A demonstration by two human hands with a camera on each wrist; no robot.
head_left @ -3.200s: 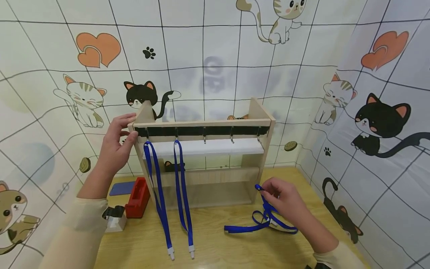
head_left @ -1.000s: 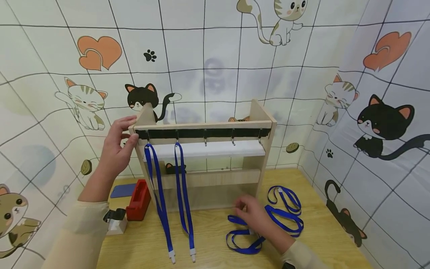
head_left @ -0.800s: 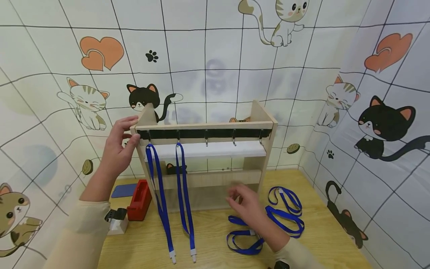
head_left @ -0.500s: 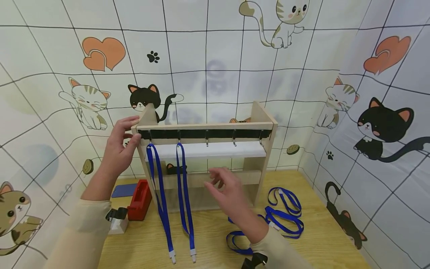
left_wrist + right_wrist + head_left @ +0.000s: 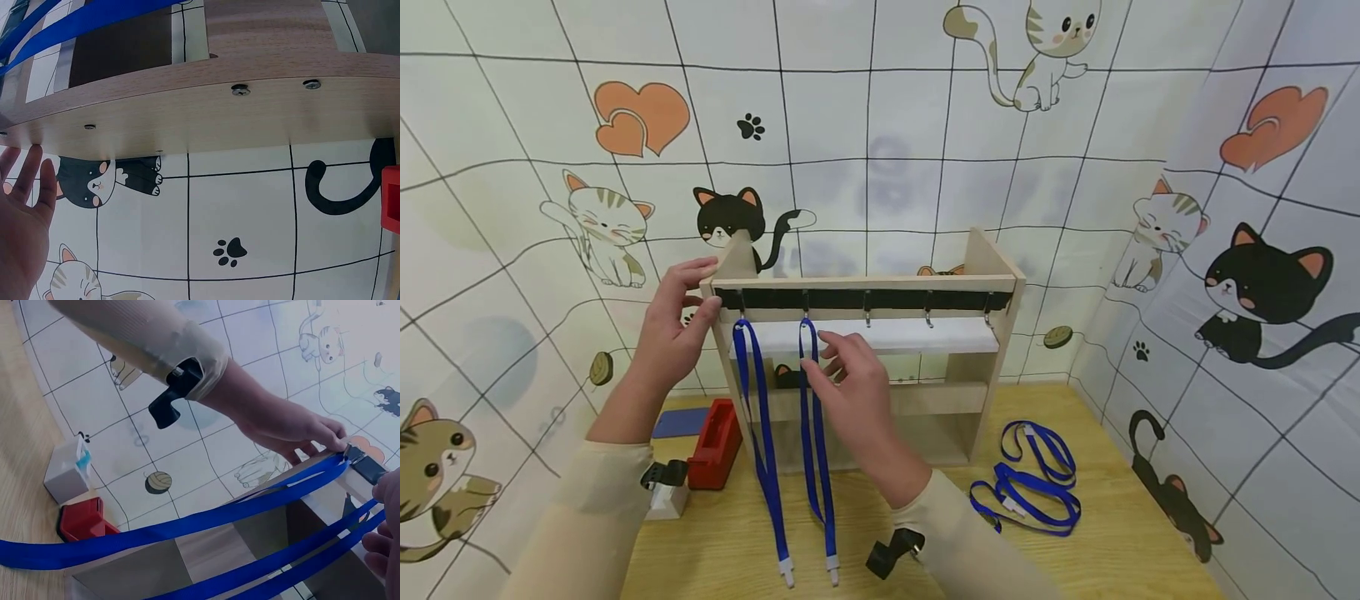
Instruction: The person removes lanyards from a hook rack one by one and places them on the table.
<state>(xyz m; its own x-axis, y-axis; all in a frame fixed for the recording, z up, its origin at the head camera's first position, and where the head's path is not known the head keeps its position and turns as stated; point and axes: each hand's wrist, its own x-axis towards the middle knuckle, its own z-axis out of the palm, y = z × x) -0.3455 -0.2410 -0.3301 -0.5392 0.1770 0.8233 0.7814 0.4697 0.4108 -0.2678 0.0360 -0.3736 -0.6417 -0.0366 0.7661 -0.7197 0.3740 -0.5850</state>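
Two blue lanyards hang from the leftmost hooks of a small wooden shelf; their white clips lie low over the table. My right hand is at the upper part of the second hanging lanyard, thumb and fingers parted around its straps. In the right wrist view this hand's fingers show at the right edge, beside the straps. At the shelf's upper left corner my left hand grips the side panel, thumb at the front, fingers reaching to the rear edge. The first lanyard hangs just right of it.
Loose blue lanyards lie looped on the table at the right; my right sleeve hides part of that area. A red tape-dispenser-like holder, a flat blue piece and a white box stand left of the shelf. Bare hooks line the right.
My right hand let go of a lanyard at the right, its pile now spread out, and moved left and up to the second hanging lanyard. My left hand stays on the shelf corner.
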